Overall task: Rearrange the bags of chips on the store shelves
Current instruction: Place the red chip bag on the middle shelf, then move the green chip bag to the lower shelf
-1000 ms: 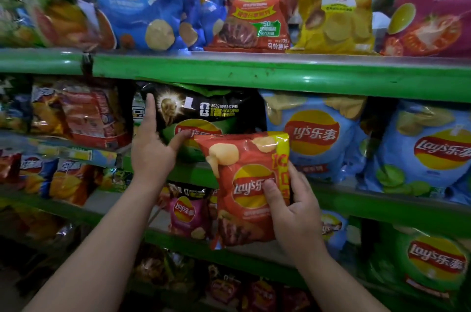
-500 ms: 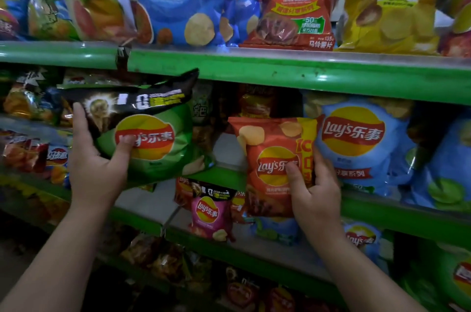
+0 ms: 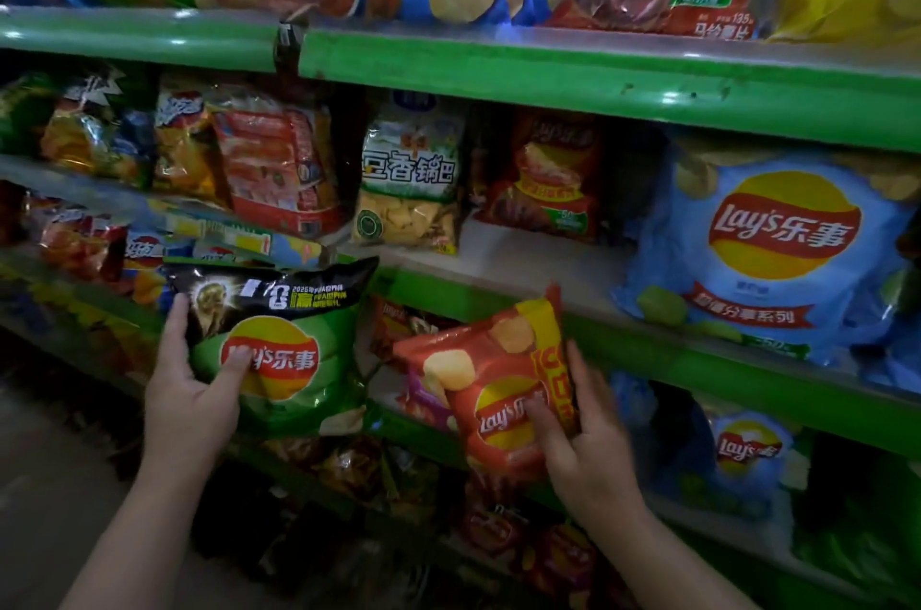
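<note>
My left hand (image 3: 192, 390) grips a green and black Lay's bag (image 3: 294, 350) by its left side, thumb on the logo, held in front of the shelves at lower left. My right hand (image 3: 583, 440) holds a red-orange Lay's bag (image 3: 493, 390), tilted, in front of the green edge of the middle shelf (image 3: 648, 350). Both bags are off the shelves. A bare patch of middle shelf board (image 3: 523, 260) shows just above the red-orange bag.
A white-green snack bag (image 3: 408, 190) and a dark red Lay's bag (image 3: 553, 180) stand at the back of the middle shelf. A big light-blue Lay's bag (image 3: 777, 250) fills its right. Large bags line the top shelf (image 3: 548, 66). Lower shelves hold small bags.
My left hand has pulled the green and black bag off the middle shelf and lowered it. My right hand has dropped and tilted the red-orange bag. The view shifted closer and left.
</note>
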Demonstrator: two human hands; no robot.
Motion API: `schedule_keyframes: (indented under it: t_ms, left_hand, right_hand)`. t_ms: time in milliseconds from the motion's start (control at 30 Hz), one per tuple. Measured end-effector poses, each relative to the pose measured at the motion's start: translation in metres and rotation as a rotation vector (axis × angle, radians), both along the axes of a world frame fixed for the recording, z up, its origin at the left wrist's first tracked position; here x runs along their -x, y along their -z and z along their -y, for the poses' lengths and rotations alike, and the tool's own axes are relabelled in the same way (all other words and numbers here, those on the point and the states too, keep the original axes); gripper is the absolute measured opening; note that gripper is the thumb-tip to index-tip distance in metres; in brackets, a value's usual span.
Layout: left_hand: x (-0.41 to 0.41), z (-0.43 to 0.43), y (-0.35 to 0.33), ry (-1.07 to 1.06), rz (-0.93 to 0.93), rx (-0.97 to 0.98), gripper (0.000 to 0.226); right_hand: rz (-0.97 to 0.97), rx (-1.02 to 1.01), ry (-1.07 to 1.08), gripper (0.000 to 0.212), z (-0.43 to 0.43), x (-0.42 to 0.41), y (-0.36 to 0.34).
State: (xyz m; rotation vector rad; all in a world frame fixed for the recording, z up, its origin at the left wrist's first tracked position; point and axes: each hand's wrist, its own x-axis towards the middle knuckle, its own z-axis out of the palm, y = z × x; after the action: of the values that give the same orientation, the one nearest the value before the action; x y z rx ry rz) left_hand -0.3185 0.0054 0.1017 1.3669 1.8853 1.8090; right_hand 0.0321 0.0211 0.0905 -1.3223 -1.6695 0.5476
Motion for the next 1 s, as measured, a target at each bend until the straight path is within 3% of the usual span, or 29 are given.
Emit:
schedule_keyframes:
  t_ms: [167,400,533,767,1000]
  left_hand:
    - [0.005,0.007,0.024,-0.021,0.026,0.099,0.073]
    - [-0.002,0.001,0.042,-0.014,0.011,0.156,0.075]
    - [-0.007,-0.004,0.044,0.006,0.014,0.168,0.076]
    - [-0.014,-0.007,0.034,0.074,0.008,0.149,0.075]
    - [-0.028,-0.006,0.02,0.158,-0.03,0.158,0.073]
  right_hand:
    - [0.057,0.15,0.123,0.071,0.004,-0.019,0.059]
    - [-0.261,0.135,0.511,0.024,-0.035,-0.017,0.078]
    - [-0.348,0.171,0.568,0.049,-0.066,0.019,0.073]
    - [-0.383,0.253,0.491,0.049,-0.099,0.068,0.087]
    - [-0.39,0.377,0.363,0.065,-0.114,0.061,0.098]
